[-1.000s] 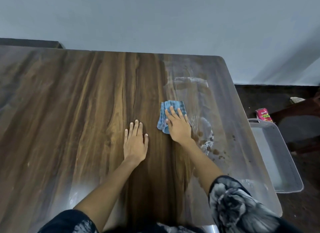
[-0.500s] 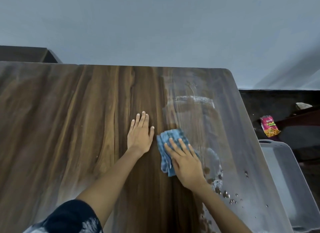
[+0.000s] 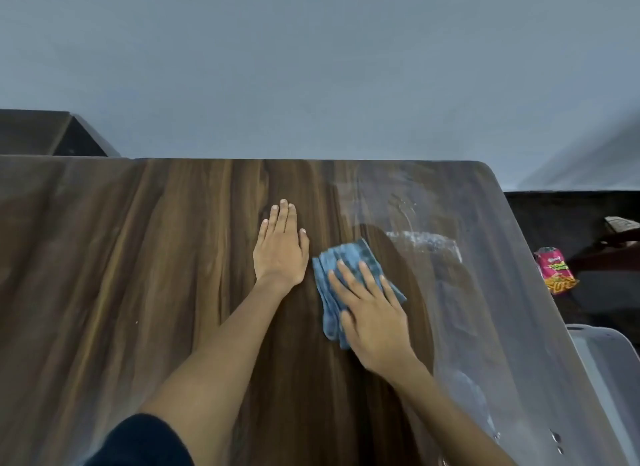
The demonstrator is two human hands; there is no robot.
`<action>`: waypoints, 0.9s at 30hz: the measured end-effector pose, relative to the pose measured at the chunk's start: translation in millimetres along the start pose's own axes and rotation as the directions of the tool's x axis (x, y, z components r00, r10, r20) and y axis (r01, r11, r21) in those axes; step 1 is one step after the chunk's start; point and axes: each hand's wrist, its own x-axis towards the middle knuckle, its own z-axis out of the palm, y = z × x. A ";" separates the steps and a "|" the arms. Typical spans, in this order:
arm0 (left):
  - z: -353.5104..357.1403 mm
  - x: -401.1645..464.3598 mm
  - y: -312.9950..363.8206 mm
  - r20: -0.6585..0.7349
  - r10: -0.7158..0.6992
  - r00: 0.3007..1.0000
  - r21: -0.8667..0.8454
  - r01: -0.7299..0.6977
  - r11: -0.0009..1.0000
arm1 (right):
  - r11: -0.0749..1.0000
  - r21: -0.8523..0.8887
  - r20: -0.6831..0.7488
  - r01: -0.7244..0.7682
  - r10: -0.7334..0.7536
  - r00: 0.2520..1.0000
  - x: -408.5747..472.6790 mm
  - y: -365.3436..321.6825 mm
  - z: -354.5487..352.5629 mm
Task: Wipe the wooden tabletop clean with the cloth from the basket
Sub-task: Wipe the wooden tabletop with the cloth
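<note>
On the wooden tabletop (image 3: 138, 275), the right hand (image 3: 372, 321) presses flat, fingers spread, on the blue cloth (image 3: 346, 261) to drive the wiping, while just left of the cloth the left hand (image 3: 280, 247) rests flat, empty, likely as a brace.

Dark wood-grain tabletop (image 3: 166, 275), rounded far-right corner. Whitish wet smear (image 3: 422, 242) on right part; water droplets (image 3: 556, 438) near right front edge. Blue folded cloth (image 3: 349, 261) flat on top, right hand (image 3: 372, 318) pressing it. Left hand (image 3: 280, 250) flat on wood just beside cloth.
</note>
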 end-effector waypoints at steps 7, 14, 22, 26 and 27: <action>11.0 18.4 1.2 -0.096 -0.039 0.995 0.032 0.042 0.999 | 0.971 0.087 -0.087 -0.223 0.231 0.969 73.2 47.9 -13.5; 7.6 17.0 3.2 -0.124 -0.034 0.992 -0.002 0.034 0.999 | 0.984 0.105 -0.142 -0.141 0.155 0.978 161.1 15.2 -8.3; 7.8 14.4 5.9 -0.187 -0.048 0.981 -0.061 0.037 0.997 | 0.988 0.050 -0.120 -0.149 0.154 0.981 86.3 34.3 -5.2; 9.2 15.2 5.8 -0.187 -0.056 0.981 -0.071 0.044 0.997 | 0.902 0.091 -0.114 -0.422 0.430 0.895 152.8 57.8 -18.7; 9.3 15.2 5.9 -0.193 -0.059 0.980 -0.075 0.045 0.996 | 0.887 0.115 -0.093 -0.447 0.457 0.884 175.6 55.4 -21.7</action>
